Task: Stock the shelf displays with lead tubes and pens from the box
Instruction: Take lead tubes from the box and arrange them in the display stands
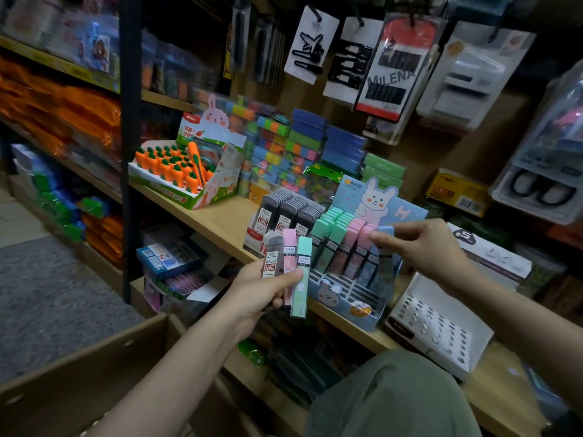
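Holding now: left hand (268,288) fingers grip three flat plastic lead tubes, grey, pink and green (287,266); right hand (419,247) pinches blue-capped lead tube (385,247).
Where: over blue bunny cardboard display (356,298), at 3 o'clock from left hand.
Slip risk: fanned tubes may fall.
Miss risk: blue tube may miss its slot.

Shelving: we see a wooden shelf (217,222) on a black upright post (130,146), running ten to four o'clock.
Floor: we see grey carpet (53,298) at eight o'clock.
Light: dim.

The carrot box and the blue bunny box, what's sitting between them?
Head view: a red-and-white tray of dark grey lead tubes, on the wooden shelf.
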The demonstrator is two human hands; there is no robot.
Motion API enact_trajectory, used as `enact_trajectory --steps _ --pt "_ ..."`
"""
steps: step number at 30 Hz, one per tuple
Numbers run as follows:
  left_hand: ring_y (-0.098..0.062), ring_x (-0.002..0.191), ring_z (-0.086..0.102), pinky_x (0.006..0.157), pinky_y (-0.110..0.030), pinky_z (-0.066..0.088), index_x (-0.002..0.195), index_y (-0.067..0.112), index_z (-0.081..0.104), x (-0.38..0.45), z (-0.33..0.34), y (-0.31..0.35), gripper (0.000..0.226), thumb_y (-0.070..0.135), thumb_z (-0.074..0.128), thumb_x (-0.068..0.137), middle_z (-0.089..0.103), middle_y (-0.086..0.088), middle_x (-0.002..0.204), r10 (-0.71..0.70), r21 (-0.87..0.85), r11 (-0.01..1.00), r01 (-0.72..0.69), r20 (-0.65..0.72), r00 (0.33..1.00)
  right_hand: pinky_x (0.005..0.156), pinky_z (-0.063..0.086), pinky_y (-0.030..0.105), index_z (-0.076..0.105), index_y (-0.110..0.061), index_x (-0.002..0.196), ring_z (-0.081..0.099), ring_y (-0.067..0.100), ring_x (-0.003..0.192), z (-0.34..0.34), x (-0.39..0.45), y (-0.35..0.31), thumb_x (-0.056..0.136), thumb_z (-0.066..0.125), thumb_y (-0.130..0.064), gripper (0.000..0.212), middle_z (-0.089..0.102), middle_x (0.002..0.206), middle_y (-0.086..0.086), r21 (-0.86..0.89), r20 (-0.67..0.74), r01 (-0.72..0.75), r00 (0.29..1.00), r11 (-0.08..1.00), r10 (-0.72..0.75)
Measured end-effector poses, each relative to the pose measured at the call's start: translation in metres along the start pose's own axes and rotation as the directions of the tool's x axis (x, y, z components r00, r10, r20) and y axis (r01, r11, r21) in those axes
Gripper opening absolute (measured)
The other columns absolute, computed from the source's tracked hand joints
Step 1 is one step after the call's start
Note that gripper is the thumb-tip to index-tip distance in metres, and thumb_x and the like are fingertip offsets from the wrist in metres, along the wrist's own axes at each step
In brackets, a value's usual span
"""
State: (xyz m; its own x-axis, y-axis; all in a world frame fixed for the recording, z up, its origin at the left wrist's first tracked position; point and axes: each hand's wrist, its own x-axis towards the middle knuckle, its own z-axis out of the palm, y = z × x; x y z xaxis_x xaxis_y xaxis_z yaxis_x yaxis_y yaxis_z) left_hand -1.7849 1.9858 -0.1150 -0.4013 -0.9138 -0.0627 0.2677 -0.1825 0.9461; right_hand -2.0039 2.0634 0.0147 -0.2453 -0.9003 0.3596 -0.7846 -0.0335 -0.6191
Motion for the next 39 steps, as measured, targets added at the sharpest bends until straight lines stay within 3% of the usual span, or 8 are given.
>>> enact_trajectory --steps 4,7,11,18,21,29,33,39 --pt "-0.003 0.038 0.044 0.036 -0.013 0.034 0.094 0.016 0.074 -0.002 -0.002 0.001 0.013 0.019 0.077 0.081 0.059 0.006 0.051 -0.021 -0.015 1.0 0.021 -0.024 0.999 0.05 0.049 0.021 0.073 -0.029 0.066 0.067 0.007 0.063 -0.006 0.007 0.013 0.07 0.068 -0.055 0.027 0.07 0.062 -0.007 -0.136 -0.063 0.045 0.997 0.99 -0.053" --pt "-0.002 0.038 0.044 0.036 -0.013 0.034 0.095 0.015 0.073 -0.003 -0.003 0.001 0.014 0.018 0.077 0.081 0.06 0.006 0.052 -0.024 -0.013 1.0 0.024 -0.03 0.999 0.051 0.046 0.015 0.078 -0.018 0.092 0.064 -0.004 0.064 0.0 0.006 0.026 0.073 0.069 -0.051 0.039 0.071 0.074 -0.01 -0.211 -0.077 0.048 0.995 0.976 -0.065" --pt "-0.002 0.036 0.043 0.035 -0.013 0.034 0.091 0.017 0.073 -0.004 -0.003 -0.002 0.01 0.018 0.076 0.082 0.058 0.008 0.048 -0.038 -0.001 0.999 0.038 -0.047 0.998 0.048 0.041 0.006 0.078 -0.019 0.093 0.06 -0.016 0.062 0.006 0.004 0.033 0.076 0.074 -0.044 0.03 0.063 0.068 -0.022 -0.214 -0.165 0.063 0.981 0.975 -0.099" --pt "-0.002 0.037 0.044 0.036 -0.013 0.034 0.093 0.017 0.074 -0.006 -0.002 -0.004 0.011 0.018 0.076 0.083 0.06 0.008 0.049 -0.051 0.005 0.999 0.052 -0.038 0.998 0.057 0.042 0.011 0.077 -0.01 0.098 0.058 -0.004 0.064 0.016 0.003 0.029 0.068 0.069 -0.053 0.054 0.075 0.096 0.005 -0.353 -0.107 0.175 0.968 0.919 -0.225" --pt "-0.001 0.037 0.045 0.036 -0.013 0.035 0.094 0.017 0.073 -0.007 -0.001 -0.003 0.012 0.018 0.076 0.083 0.061 0.009 0.05 -0.048 0.007 0.999 0.048 -0.041 0.998 0.064 0.049 0.022 0.076 -0.013 0.1 0.062 0.005 0.068 0.016 0.003 0.029 0.07 0.074 -0.049 0.048 0.075 0.096 0.004 -0.351 -0.124 0.17 0.966 0.921 -0.226" --pt "-0.001 0.037 0.046 0.037 -0.014 0.036 0.095 0.016 0.072 -0.011 0.003 -0.004 0.011 0.017 0.074 0.084 0.061 0.009 0.049 -0.042 0.03 0.999 0.043 -0.025 0.999 0.059 0.052 0.025 0.064 -0.028 0.083 0.063 0.0 0.069 0.008 -0.002 0.032 0.069 0.084 -0.037 0.026 0.061 0.079 -0.018 -0.358 -0.111 0.185 0.965 0.915 -0.239" --pt "-0.001 0.038 0.046 0.038 -0.013 0.036 0.096 0.015 0.072 -0.012 0.004 -0.004 0.012 0.017 0.074 0.084 0.061 0.009 0.049 -0.037 0.041 0.998 0.038 -0.016 0.999 0.067 0.058 0.037 0.068 -0.021 0.093 0.066 0.008 0.07 0.009 -0.004 0.036 0.074 0.082 -0.031 0.026 0.069 0.09 -0.003 -0.321 -0.125 0.133 0.975 0.938 -0.182" --pt "-0.003 0.042 0.047 0.04 -0.014 0.038 0.097 0.015 0.072 -0.013 0.004 -0.005 0.014 0.017 0.075 0.083 0.064 0.007 0.054 -0.043 0.039 0.998 0.044 -0.019 0.999 0.076 0.056 0.033 0.071 -0.014 0.105 0.065 0.016 0.08 0.019 -0.006 0.041 0.079 0.08 -0.023 0.029 0.068 0.106 0.004 -0.359 -0.185 0.106 0.966 0.927 -0.182"
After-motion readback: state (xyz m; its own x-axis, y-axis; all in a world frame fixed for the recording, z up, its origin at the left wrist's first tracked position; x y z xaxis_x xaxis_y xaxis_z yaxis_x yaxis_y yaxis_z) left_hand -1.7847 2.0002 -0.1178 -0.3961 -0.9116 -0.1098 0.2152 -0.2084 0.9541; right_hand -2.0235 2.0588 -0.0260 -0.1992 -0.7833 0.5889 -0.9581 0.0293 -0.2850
